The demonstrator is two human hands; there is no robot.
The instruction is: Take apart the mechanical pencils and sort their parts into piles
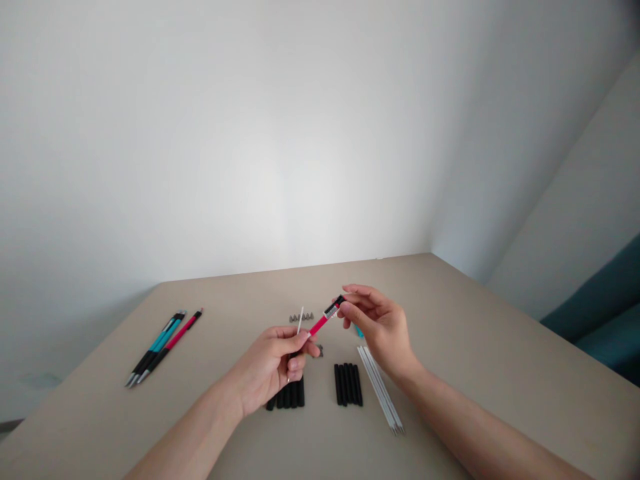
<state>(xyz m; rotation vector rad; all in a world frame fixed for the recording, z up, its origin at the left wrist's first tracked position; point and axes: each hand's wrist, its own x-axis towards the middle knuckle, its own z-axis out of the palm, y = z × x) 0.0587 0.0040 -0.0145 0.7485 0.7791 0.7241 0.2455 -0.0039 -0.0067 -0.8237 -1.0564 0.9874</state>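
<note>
My left hand [277, 367] is closed around a thin white refill [300, 320] that sticks up out of the fist, and it also touches the lower end of a red pen barrel [323, 322]. My right hand [380, 327] pinches the black upper end of that red barrel with thumb and fingertips. Both hands hover just above the beige table [450, 320], over two groups of black grip sleeves [349, 384].
Three assembled pens, two teal and one red [163, 345], lie at the left. Several white refills [380, 389] lie to the right of the black sleeves. Small grey metal tips [301, 317] sit behind the hands. A teal part [359, 331] peeks out under my right hand.
</note>
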